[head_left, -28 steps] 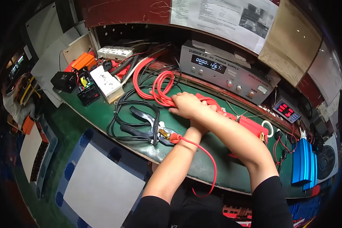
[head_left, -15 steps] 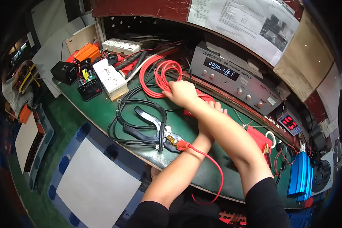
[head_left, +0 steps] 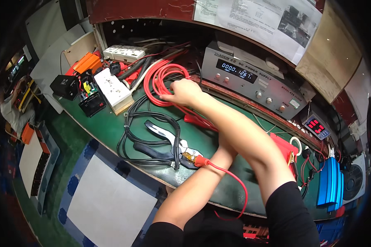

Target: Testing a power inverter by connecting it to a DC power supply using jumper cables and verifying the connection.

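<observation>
My right hand (head_left: 185, 93) reaches across to the far middle of the bench, its fingers closed on a coiled red cable (head_left: 152, 84). My left forearm (head_left: 196, 187) passes under the right one, and the left hand is hidden behind it. A red handle-like piece (head_left: 198, 120) shows beside the right forearm. Nearer lies a clamp with dark handles (head_left: 154, 151), its black cable (head_left: 130, 123) looped around it. A red-booted connector (head_left: 201, 161) touches the clamp's jaw end, and a thin red cable (head_left: 239, 185) trails from it over the bench edge.
A grey power supply (head_left: 251, 78) stands at the back, with a small red-digit meter (head_left: 316, 126) right of it. At left are a white box (head_left: 112, 87), an orange case (head_left: 88, 62) and a power strip (head_left: 123, 52). Blue finned housings (head_left: 329, 181) sit at right.
My right hand has shifted slightly left and up along the red coil. The left fingers, visible earlier beyond the right forearm, are now hidden. The whole view has shifted slightly.
</observation>
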`<action>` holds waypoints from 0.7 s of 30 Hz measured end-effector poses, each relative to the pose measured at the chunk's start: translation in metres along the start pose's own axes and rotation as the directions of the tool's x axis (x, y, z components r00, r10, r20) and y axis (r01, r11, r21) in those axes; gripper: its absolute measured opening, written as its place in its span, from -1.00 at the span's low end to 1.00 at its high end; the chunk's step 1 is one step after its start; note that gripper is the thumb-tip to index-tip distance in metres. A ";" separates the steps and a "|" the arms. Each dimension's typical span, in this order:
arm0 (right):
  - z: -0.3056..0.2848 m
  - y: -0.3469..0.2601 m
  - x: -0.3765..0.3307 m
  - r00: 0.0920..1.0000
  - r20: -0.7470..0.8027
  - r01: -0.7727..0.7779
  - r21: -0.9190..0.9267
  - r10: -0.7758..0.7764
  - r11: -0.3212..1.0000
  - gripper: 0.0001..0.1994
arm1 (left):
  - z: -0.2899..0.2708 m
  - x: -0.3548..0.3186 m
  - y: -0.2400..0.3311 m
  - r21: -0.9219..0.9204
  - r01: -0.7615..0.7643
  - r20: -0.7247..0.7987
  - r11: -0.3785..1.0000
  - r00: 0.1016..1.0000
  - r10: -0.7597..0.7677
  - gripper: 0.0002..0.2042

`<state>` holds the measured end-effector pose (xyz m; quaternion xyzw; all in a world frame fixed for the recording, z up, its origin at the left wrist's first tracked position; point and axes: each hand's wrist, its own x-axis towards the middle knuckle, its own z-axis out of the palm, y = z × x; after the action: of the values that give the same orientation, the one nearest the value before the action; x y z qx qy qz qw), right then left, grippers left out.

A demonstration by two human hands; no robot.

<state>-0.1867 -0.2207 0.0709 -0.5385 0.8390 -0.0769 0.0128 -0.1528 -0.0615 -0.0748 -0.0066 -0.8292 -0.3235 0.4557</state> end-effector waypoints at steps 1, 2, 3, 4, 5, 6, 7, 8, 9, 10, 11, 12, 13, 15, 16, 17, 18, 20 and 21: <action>-0.005 0.022 -0.020 0.999 -0.035 -0.020 0.054 0.022 0.998 -0.47 | -0.011 0.017 0.022 0.097 -0.011 0.178 0.995 0.984 -0.006 -0.62; -0.004 0.047 -0.039 0.998 -0.023 -0.056 0.033 0.057 0.998 -0.47 | -0.023 0.035 0.042 0.188 -0.046 0.347 0.981 0.938 -0.023 -0.58; -0.008 0.034 -0.050 0.981 -0.179 0.082 0.038 -0.074 0.996 -0.47 | -0.014 0.026 0.028 0.280 -0.045 0.244 0.959 0.969 -0.025 -0.55; -0.009 0.038 -0.063 0.930 -0.323 0.192 0.021 -0.175 0.981 -0.47 | -0.016 0.029 0.031 0.270 -0.040 0.238 0.962 0.971 -0.027 -0.55; -0.009 0.041 -0.077 0.958 -0.241 0.160 -0.008 -0.157 0.987 -0.46 | -0.018 0.033 0.033 0.317 -0.031 0.320 0.948 0.944 -0.076 -0.52; -0.012 0.042 -0.088 0.977 -0.161 0.138 -0.040 -0.142 0.990 -0.45 | -0.024 0.036 0.032 0.370 -0.025 0.391 0.929 0.911 -0.131 -0.49; -0.021 0.053 -0.102 0.985 -0.107 0.130 -0.082 -0.138 0.988 -0.45 | -0.020 0.038 0.038 0.370 -0.036 0.390 0.928 0.913 -0.120 -0.49; -0.031 0.061 -0.115 0.995 -0.046 0.089 -0.072 -0.093 0.993 -0.46 | -0.019 0.038 0.042 0.432 -0.072 0.330 0.899 0.940 -0.083 -0.49; -0.029 0.064 -0.121 0.994 -0.034 0.098 -0.066 -0.101 0.993 -0.46 | -0.019 0.035 0.039 0.485 -0.089 0.262 0.870 0.964 -0.047 -0.49; -0.027 0.065 -0.125 0.994 -0.023 0.109 -0.059 -0.111 0.992 -0.47 | -0.020 0.032 0.038 0.483 -0.086 0.251 0.872 0.967 -0.044 -0.49; -0.025 0.063 -0.127 0.995 0.015 0.097 -0.065 -0.096 0.993 -0.49 | -0.022 0.029 0.037 0.506 -0.122 0.315 0.854 0.948 -0.051 -0.48; -0.023 0.062 -0.131 0.996 0.019 0.086 -0.068 -0.084 0.994 -0.49 | -0.022 0.030 0.037 0.526 -0.160 0.372 0.835 0.927 -0.057 -0.47; -0.018 0.060 -0.132 0.996 0.025 0.087 -0.054 -0.086 0.995 -0.50 | -0.022 0.029 0.032 0.487 -0.212 0.434 0.847 0.901 -0.024 -0.53; -0.012 0.062 -0.132 0.996 0.081 0.045 -0.059 -0.040 0.997 -0.53 | -0.036 0.029 0.043 0.410 -0.243 0.573 0.879 0.819 -0.041 -0.55; -0.008 0.059 -0.133 0.996 0.082 0.029 -0.068 -0.024 0.997 -0.55 | -0.049 0.027 0.045 0.332 -0.255 0.703 0.908 0.708 -0.058 -0.57; -0.004 0.058 -0.132 0.995 0.098 0.034 -0.067 -0.028 0.997 -0.55 | -0.061 0.011 0.046 0.258 -0.198 0.609 0.946 0.793 0.000 -0.58; 0.000 0.056 -0.131 0.993 0.112 0.037 -0.062 -0.030 0.997 -0.56 | -0.075 -0.012 0.045 0.172 -0.155 0.502 0.973 0.863 0.048 -0.59; -0.001 0.060 -0.136 0.999 0.033 0.021 -0.050 -0.019 0.999 -0.53 | -0.132 -0.025 0.071 0.063 -0.215 0.514 0.975 0.844 0.153 -0.59; -0.003 0.060 -0.138 0.999 -0.030 0.011 -0.038 -0.012 0.999 -0.50 | -0.155 -0.040 0.079 0.019 -0.236 0.480 0.972 0.855 0.198 -0.63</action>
<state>-0.1835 -0.0712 0.0563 -0.5422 0.8374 -0.0692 -0.0105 0.0113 -0.0722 -0.0048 -0.1614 -0.9213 -0.2263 0.2721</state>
